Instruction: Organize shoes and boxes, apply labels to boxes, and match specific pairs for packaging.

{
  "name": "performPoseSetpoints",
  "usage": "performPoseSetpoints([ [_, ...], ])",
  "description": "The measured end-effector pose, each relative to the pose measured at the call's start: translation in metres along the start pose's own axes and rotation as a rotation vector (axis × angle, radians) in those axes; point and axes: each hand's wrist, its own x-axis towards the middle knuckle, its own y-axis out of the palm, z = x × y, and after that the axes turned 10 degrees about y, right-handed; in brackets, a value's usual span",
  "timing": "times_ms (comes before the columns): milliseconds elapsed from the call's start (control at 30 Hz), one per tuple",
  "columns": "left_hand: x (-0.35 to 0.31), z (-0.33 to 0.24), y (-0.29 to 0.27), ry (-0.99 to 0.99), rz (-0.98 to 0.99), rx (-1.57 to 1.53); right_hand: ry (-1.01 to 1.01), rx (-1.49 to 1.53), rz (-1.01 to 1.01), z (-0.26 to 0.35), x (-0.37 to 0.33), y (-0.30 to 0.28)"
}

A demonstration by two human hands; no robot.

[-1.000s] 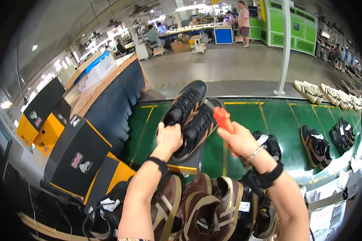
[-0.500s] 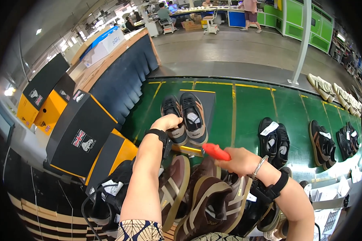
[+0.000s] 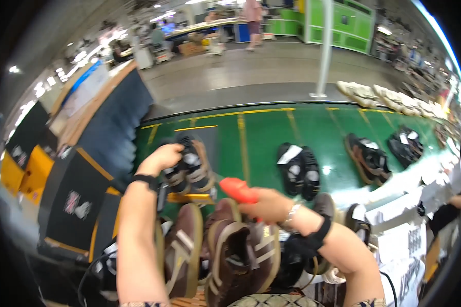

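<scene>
A pair of dark sneakers with tan side stripes, one of them the right sneaker (image 3: 195, 161), stands on a dark grey shoe box (image 3: 208, 143) with a yellow edge. My left hand (image 3: 164, 157) is over the left sneaker of that pair. Its fingers are curled together, and blur hides what they pinch. A red hand-held tool with a blunt, tapered end (image 3: 236, 189) is in the closed grip of my right hand (image 3: 266, 205). That end points left, just short of the right sneaker's heel. Closer to me, brown sneakers with pale stripes (image 3: 230, 256) stand crowded together.
Black sneakers (image 3: 298, 171) and more dark pairs sit to the right on the green surface (image 3: 261, 138) with yellow lines. White shoes (image 3: 363, 93) line its far edge. Black-and-yellow shoe boxes (image 3: 77, 199) stack at left. White papers (image 3: 402, 240) lie at right.
The whole view has swung to the right, so everything sits further left. My left hand is a little farther up the left sneaker. The right hand still grips the red tool.
</scene>
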Motion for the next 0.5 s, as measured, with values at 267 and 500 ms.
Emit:
performPoseSetpoints([
  [267,-0.011,-0.049,-0.013,-0.046,0.055,0.072,0.086,-0.243,-0.309,-0.028,-0.004,-0.019],
  [500,-0.033,-0.084,-0.01,-0.168,0.098,0.308,-0.028,-0.118,-0.315,-0.053,-0.002,0.008],
])
